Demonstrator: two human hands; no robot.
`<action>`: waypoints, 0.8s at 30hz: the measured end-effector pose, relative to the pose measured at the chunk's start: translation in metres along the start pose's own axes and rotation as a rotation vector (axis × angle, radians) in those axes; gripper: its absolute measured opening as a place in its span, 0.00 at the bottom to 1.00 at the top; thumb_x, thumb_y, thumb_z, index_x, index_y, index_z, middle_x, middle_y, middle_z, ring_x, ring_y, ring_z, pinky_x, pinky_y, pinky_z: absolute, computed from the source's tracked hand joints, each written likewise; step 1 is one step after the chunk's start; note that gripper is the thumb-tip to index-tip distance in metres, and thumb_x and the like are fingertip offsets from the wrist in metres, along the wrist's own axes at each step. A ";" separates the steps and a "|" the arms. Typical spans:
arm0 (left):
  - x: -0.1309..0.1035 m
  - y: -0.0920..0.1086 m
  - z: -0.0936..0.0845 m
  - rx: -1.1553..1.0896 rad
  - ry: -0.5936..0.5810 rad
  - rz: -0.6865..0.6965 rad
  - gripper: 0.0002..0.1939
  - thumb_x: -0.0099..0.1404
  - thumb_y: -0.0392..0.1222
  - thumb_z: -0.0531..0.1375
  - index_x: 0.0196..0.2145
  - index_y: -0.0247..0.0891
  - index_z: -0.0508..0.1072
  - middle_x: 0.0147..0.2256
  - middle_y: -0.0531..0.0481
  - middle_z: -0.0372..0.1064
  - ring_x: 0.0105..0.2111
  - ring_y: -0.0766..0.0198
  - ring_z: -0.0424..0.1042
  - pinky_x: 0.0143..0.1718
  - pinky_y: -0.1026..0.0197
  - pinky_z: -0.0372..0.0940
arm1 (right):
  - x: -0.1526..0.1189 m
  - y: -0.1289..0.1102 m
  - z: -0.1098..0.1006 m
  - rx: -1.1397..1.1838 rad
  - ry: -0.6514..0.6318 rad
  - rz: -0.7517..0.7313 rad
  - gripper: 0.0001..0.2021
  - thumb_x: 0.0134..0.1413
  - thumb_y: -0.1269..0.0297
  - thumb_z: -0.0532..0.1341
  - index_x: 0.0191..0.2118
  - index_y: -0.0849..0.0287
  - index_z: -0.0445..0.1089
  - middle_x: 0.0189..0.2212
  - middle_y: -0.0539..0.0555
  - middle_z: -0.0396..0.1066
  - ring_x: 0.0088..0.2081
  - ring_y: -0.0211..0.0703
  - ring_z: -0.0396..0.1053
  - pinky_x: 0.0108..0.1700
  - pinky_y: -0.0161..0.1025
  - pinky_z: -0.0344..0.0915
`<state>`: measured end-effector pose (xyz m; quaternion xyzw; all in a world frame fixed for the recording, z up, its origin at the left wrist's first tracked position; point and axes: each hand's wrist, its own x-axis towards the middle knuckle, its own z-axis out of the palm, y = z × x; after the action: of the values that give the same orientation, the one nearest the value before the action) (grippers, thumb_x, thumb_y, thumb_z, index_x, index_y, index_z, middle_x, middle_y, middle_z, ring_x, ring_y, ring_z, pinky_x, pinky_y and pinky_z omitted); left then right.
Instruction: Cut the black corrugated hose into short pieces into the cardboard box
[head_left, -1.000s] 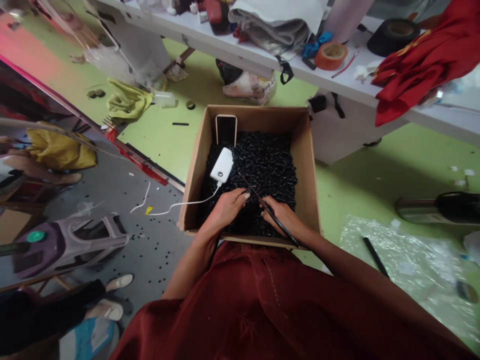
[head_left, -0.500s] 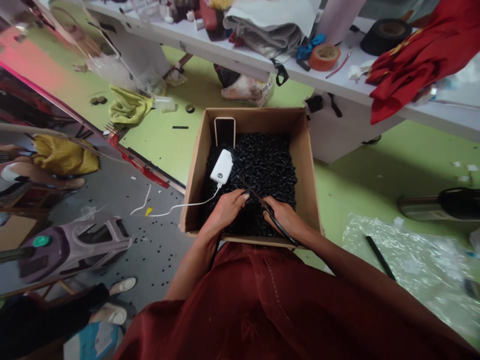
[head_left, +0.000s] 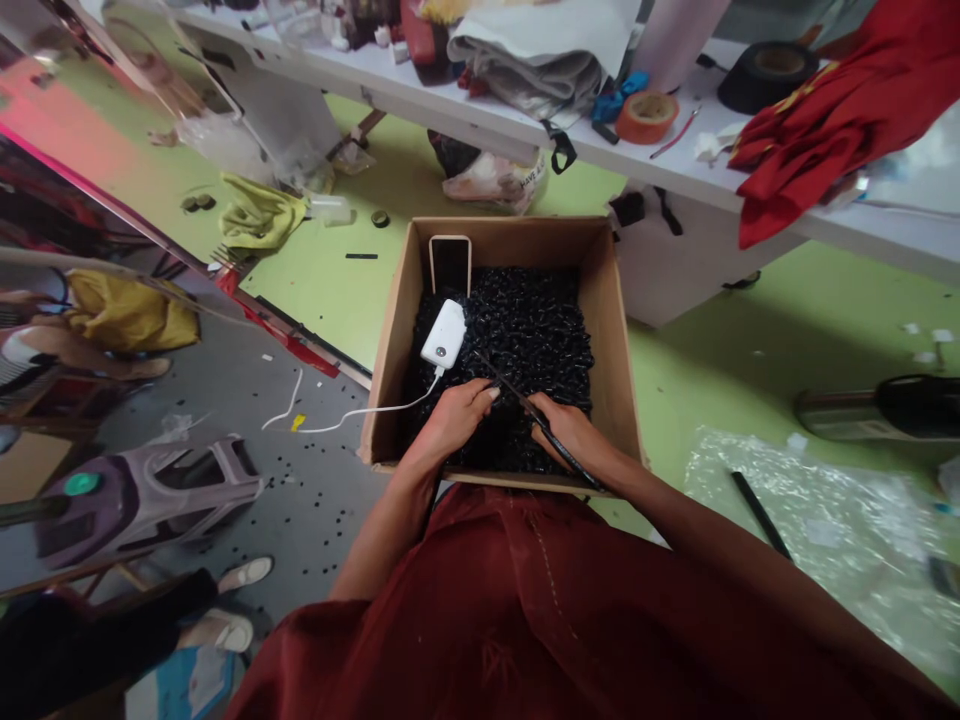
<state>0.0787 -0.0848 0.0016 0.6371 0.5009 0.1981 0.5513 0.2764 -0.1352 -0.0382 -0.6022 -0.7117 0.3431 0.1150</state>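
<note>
A cardboard box (head_left: 627,380) stands in front of me, holding a mass of small shiny black pieces (head_left: 532,320). Over these pieces my left hand (head_left: 461,415) is closed, thumb and fingers pinched on a small black piece (head_left: 496,384). My right hand (head_left: 566,430) is wrapped round a long thin dark tool (head_left: 551,438), whose tip points up and left past my left fingertips. On the pieces lies a white power bank (head_left: 445,333) with a white cable (head_left: 375,409). A phone (head_left: 451,266) leans in the box's back left corner.
A cluttered white table (head_left: 510,100) runs across the back. Bubble wrap (head_left: 817,530) and a metal flask (head_left: 840,414) are at the right. A purple stool (head_left: 135,500) and other people's legs and shoes are at the left.
My right fingers have shifted very slightly around the tool. Otherwise both hands, the box and its contents stay in place.
</note>
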 end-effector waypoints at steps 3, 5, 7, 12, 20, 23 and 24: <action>0.000 0.000 0.000 0.001 0.003 0.003 0.13 0.65 0.46 0.50 0.27 0.36 0.65 0.23 0.54 0.58 0.24 0.69 0.57 0.27 0.65 0.53 | 0.000 -0.001 -0.001 -0.004 0.003 -0.007 0.10 0.51 0.72 0.51 0.40 0.55 0.62 0.26 0.49 0.68 0.29 0.40 0.67 0.33 0.33 0.56; 0.000 0.000 0.000 0.008 0.004 0.002 0.14 0.65 0.45 0.50 0.26 0.36 0.65 0.22 0.54 0.58 0.24 0.69 0.56 0.27 0.65 0.53 | -0.001 -0.001 -0.002 0.001 0.004 -0.013 0.10 0.51 0.72 0.51 0.40 0.55 0.62 0.26 0.50 0.68 0.29 0.41 0.68 0.33 0.33 0.57; 0.000 0.000 0.000 0.012 0.002 -0.002 0.14 0.65 0.46 0.50 0.26 0.36 0.65 0.22 0.54 0.58 0.24 0.69 0.56 0.26 0.65 0.53 | -0.001 -0.002 -0.003 0.007 0.001 -0.020 0.11 0.51 0.72 0.51 0.40 0.55 0.62 0.26 0.50 0.69 0.29 0.41 0.68 0.33 0.33 0.57; 0.000 0.002 -0.001 0.000 0.005 -0.017 0.14 0.65 0.47 0.51 0.27 0.36 0.65 0.22 0.55 0.58 0.23 0.69 0.55 0.28 0.64 0.53 | -0.001 -0.003 -0.005 -0.001 0.000 -0.009 0.12 0.50 0.71 0.50 0.41 0.56 0.64 0.25 0.50 0.69 0.29 0.43 0.69 0.32 0.34 0.58; -0.001 0.003 0.000 -0.122 0.026 -0.050 0.13 0.64 0.47 0.53 0.28 0.35 0.66 0.21 0.57 0.55 0.21 0.72 0.52 0.24 0.66 0.49 | 0.001 -0.004 -0.007 -0.014 0.030 -0.014 0.12 0.52 0.69 0.52 0.42 0.55 0.66 0.29 0.51 0.72 0.31 0.43 0.72 0.34 0.34 0.60; -0.007 0.008 -0.005 -0.301 -0.028 -0.077 0.11 0.62 0.44 0.55 0.37 0.34 0.70 0.23 0.57 0.56 0.21 0.73 0.52 0.23 0.66 0.49 | 0.001 -0.006 -0.010 0.036 0.049 -0.022 0.11 0.55 0.65 0.53 0.44 0.56 0.66 0.32 0.53 0.73 0.34 0.44 0.73 0.35 0.35 0.61; -0.010 0.010 -0.007 -0.368 -0.054 -0.071 0.12 0.61 0.43 0.56 0.41 0.34 0.71 0.24 0.56 0.58 0.22 0.74 0.54 0.24 0.67 0.50 | 0.001 -0.007 -0.011 0.064 0.052 -0.021 0.12 0.55 0.64 0.53 0.44 0.56 0.66 0.31 0.52 0.73 0.34 0.44 0.73 0.35 0.35 0.62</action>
<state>0.0731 -0.0885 0.0159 0.5126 0.4632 0.2496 0.6785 0.2767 -0.1306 -0.0261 -0.5993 -0.7035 0.3487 0.1561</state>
